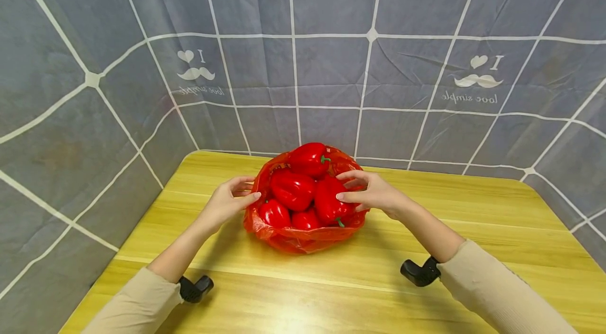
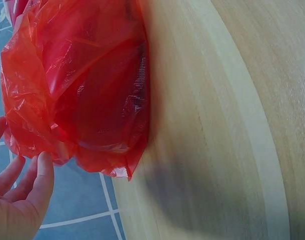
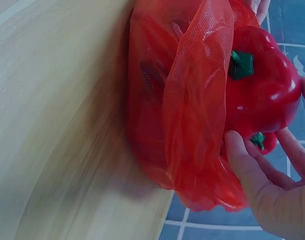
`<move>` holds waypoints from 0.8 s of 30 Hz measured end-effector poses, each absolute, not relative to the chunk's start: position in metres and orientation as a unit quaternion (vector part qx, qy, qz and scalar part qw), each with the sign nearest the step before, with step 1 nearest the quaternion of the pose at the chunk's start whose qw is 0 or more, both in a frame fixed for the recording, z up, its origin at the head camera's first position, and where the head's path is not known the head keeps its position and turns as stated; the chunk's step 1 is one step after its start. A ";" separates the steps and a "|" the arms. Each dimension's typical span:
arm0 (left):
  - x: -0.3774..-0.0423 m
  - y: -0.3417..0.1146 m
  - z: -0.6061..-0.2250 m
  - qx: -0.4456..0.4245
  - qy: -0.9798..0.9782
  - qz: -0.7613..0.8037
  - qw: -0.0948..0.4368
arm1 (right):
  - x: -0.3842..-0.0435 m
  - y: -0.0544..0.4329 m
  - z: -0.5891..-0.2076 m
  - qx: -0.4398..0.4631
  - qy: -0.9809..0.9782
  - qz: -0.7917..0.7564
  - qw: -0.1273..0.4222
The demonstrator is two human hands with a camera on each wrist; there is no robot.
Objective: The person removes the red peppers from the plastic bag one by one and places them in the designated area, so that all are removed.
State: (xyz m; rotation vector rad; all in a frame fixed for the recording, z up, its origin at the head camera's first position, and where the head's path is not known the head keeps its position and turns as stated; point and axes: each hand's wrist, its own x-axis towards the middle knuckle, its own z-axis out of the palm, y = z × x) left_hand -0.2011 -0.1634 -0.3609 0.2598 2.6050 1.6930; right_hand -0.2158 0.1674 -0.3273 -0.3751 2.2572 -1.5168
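Note:
A red plastic bag stands with its mouth open upward on the table, holding several glossy red bell peppers with green stems. My left hand is at the bag's left side, its fingers loosely extended and fingertips right at the rim. On the other side, my right hand reaches over the rim and grips the right-hand bell pepper, thumb on one side and fingers on the other. The pepper's stem points toward the right wrist camera. The bag's wall covers the lower peppers in the left wrist view.
Under the bag is a light wood-grain table with rounded back corners. A grey curtain with white grid lines hangs behind it and along both sides. Black wrist devices hang below both sleeves, over the tabletop.

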 end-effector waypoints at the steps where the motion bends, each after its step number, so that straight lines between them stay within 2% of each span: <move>1: -0.201 -0.164 -0.361 0.084 0.834 0.545 0.011 | -0.216 0.167 -0.327 -0.132 0.807 -0.541 0.197; 24: -0.201 -0.167 -0.366 0.078 0.823 0.562 0.027 | -0.213 0.165 -0.332 -0.141 0.796 -0.552 0.206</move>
